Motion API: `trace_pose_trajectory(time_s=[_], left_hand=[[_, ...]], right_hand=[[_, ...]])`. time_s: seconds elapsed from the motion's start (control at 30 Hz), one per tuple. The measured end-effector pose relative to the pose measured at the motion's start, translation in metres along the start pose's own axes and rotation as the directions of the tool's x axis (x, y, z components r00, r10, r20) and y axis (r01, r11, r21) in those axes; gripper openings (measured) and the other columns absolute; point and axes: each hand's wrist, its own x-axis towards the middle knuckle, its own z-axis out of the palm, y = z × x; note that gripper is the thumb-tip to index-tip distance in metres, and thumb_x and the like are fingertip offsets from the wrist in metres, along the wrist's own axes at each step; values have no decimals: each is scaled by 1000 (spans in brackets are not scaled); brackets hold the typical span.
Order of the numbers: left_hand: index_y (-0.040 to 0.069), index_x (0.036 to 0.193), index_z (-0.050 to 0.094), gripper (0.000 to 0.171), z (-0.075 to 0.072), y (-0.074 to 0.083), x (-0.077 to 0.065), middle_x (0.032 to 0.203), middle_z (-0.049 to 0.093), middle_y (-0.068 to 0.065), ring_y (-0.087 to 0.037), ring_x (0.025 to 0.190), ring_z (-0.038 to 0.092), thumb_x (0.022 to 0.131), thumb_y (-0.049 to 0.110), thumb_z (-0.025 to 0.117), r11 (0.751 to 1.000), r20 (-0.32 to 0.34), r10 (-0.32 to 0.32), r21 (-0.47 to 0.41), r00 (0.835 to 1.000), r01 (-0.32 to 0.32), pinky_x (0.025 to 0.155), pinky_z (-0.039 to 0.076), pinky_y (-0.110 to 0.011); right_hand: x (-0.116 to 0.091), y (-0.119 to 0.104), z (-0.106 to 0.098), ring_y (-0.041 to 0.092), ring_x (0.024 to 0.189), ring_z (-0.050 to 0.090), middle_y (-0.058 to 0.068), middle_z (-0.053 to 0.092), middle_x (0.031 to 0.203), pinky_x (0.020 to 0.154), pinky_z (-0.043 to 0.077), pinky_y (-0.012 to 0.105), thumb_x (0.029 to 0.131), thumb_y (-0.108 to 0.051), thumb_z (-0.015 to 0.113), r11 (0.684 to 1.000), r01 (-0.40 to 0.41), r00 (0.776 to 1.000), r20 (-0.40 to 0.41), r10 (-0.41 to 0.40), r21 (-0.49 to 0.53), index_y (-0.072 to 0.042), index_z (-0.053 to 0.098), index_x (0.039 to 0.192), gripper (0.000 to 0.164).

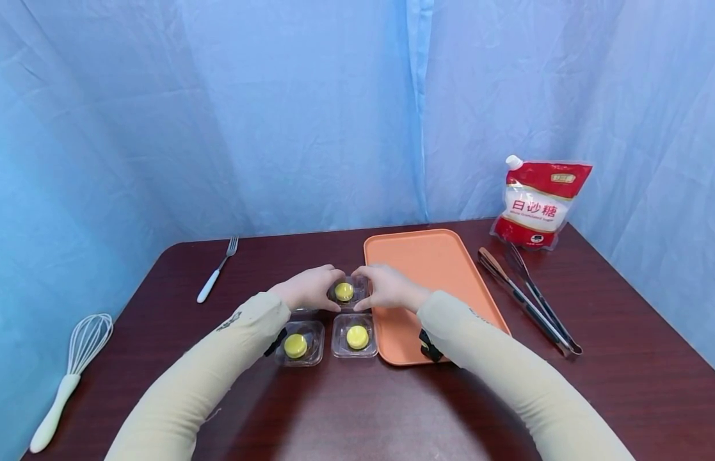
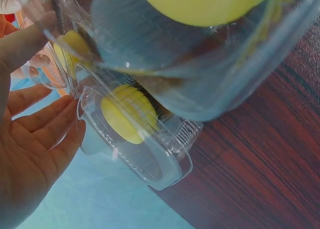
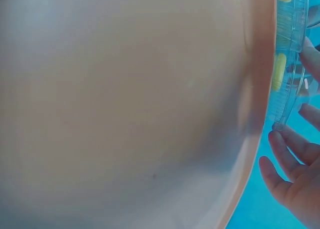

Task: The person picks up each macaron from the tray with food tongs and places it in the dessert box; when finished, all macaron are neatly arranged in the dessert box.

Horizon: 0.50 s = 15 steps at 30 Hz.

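Both hands are at the back right one of several clear plastic boxes, each with a round yellow piece inside. My left hand holds this box from the left, thumb at the front, fingers behind. My right hand grips its right side the same way, beside the orange tray's edge. Its yellow piece shows between the hands. A front left box and a front right box stand nearer. The back left box is mostly hidden by my left hand in the head view.
The orange tray lies right of the boxes. Beyond it are tongs and a red and white sugar pouch. A fork lies at the back left, a whisk at the left edge. Blue curtains surround the table.
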Motion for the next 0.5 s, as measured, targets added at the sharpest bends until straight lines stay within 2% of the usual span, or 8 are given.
trace_pose_trajectory(time_s=[0.2,0.5], left_hand=[[7,123,55,54,1,2,-1,116,56,-9,-19,102,58,79,27,78,1000,-9,-8,0,1000,8,92,49,-35],[8,120,55,52,3,3,1,112,54,-8,-18,98,58,77,25,79,1000,-19,-27,-6,999,26,88,50,-34]], right_hand=[[1,-1,1,22,106,55,9,59,122,86,47,38,74,-33,81,1000,-17,1000,9,17,-20,-11,53,130,66],[1,-4,2,23,112,54,11,56,126,92,47,39,74,-31,81,998,-59,998,26,59,-32,-11,53,130,66]])
